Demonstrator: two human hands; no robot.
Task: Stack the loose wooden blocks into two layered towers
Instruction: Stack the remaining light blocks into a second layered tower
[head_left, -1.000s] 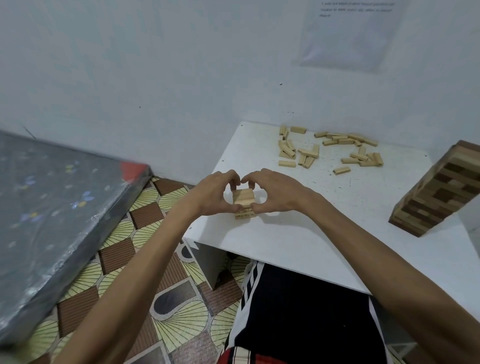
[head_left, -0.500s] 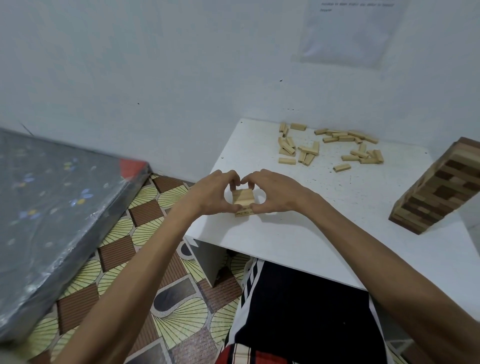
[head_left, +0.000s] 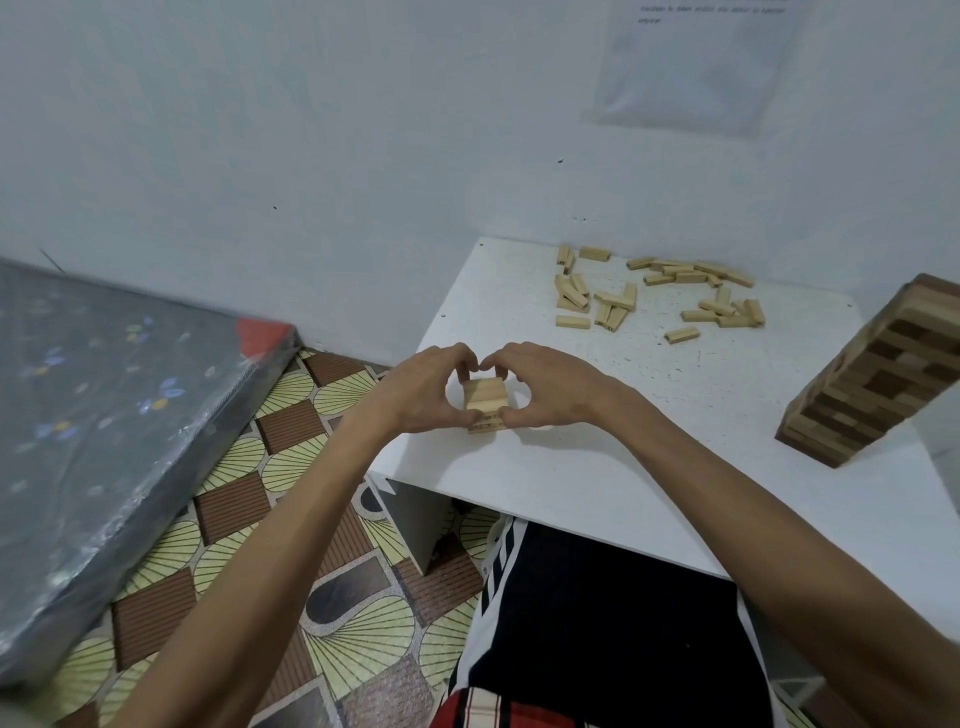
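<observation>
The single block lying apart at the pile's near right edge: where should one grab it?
Pinch the single block across its two long sides, at mid-length, coming down from above. It lies flat on the table with bare space along both sides, so fingers probably fit there.

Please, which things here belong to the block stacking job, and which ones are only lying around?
Part of the job:
small stack, gripped by the left hand and the right hand
loose blocks at the table's back
tall tower at the right
white table

Just lying about:
wrapped mattress at the left
paper sheet on the wall
</observation>
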